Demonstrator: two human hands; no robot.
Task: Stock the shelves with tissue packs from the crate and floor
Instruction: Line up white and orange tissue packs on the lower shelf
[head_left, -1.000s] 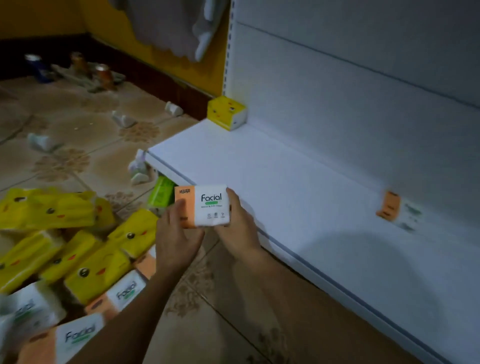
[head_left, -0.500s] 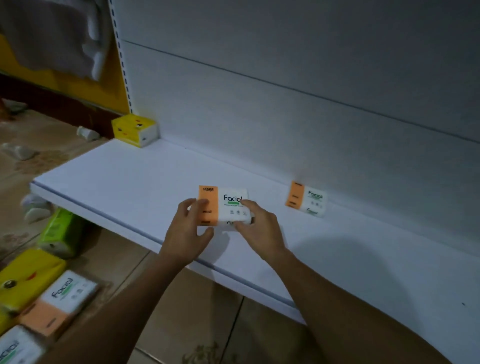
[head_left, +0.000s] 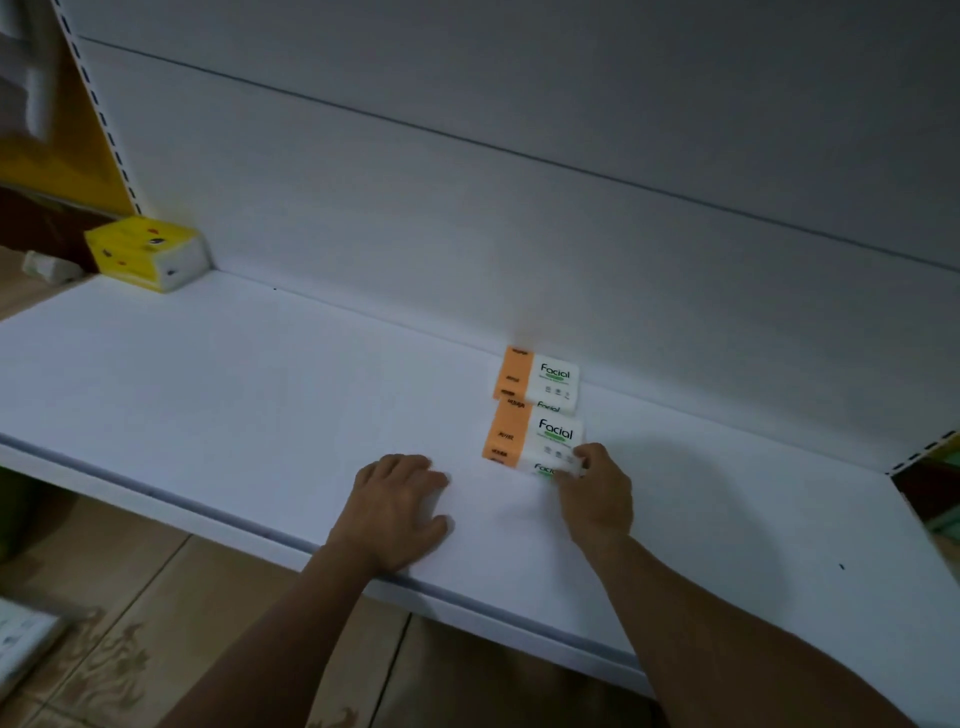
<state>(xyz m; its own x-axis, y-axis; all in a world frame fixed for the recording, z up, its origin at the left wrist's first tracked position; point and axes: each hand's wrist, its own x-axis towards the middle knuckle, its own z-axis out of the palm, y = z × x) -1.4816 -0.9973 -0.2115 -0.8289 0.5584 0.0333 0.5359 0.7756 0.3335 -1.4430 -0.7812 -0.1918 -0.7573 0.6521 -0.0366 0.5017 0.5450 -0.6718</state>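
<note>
White shelf (head_left: 208, 389): right hand (head_left: 597, 499) pinches front Facial pack (head_left: 535, 441); left hand (head_left: 400, 509) palm-down on shelf, grip released.

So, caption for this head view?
Right hand grips the front tissue pack, rear pack behind it, on the shelf; left hand rests nearby.

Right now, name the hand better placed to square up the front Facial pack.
Right hand: its fingers grip the front Facial pack; the left hand rests flat on the shelf, apart from it.
</note>
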